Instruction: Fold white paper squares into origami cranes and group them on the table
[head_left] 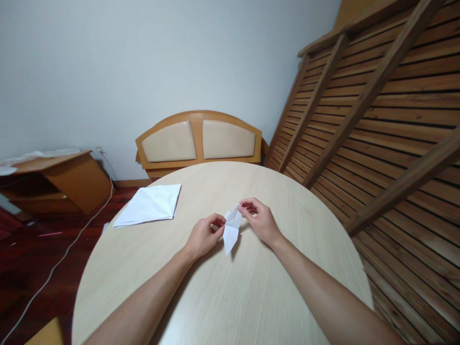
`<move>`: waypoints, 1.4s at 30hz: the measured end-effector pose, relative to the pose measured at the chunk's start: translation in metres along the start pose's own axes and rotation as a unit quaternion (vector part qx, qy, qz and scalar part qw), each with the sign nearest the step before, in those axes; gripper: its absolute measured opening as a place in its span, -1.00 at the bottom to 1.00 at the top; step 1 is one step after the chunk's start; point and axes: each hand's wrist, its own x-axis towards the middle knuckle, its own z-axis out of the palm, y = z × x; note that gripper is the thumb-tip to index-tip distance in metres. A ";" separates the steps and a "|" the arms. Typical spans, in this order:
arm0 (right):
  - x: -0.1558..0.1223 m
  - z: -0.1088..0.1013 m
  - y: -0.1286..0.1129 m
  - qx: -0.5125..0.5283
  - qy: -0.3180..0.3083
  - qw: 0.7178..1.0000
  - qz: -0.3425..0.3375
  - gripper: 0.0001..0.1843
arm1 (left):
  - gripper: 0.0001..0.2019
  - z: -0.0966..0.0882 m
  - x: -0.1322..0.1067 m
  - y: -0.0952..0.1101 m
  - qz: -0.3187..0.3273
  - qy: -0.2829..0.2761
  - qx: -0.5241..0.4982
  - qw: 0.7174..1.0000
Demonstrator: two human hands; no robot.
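Note:
A small folded white paper piece [231,233], with a pointed lower end and a crease across its middle, is held above the round table. My left hand [206,235] pinches its left edge between thumb and fingers. At its upper right tip, my right hand [259,219] grips the paper the same way, fingers closed. The fingertips cover parts of the paper's edges, so some of its folds are hidden. Its shadow falls on the tabletop just below.
A stack of white paper sheets [151,203] lies on the left of the round table [287,287]. Behind stands a padded headboard [199,136]. Wooden slats [388,120] lean at the right. A cable [72,244] crosses the floor near a wooden cabinet [79,182].

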 end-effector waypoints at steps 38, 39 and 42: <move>-0.007 0.003 -0.010 -0.046 -0.104 0.992 -0.048 -0.87 | -0.80 -0.004 -0.001 0.021 0.041 0.079 0.060 0.994; -0.007 0.003 -0.011 -0.049 -0.103 0.992 -0.055 -0.87 | -0.80 -0.004 0.000 0.020 0.042 0.079 0.058 0.994; -0.006 0.003 -0.011 -0.048 -0.104 0.991 -0.066 -0.87 | -0.81 -0.004 0.000 0.020 0.042 0.079 0.055 0.994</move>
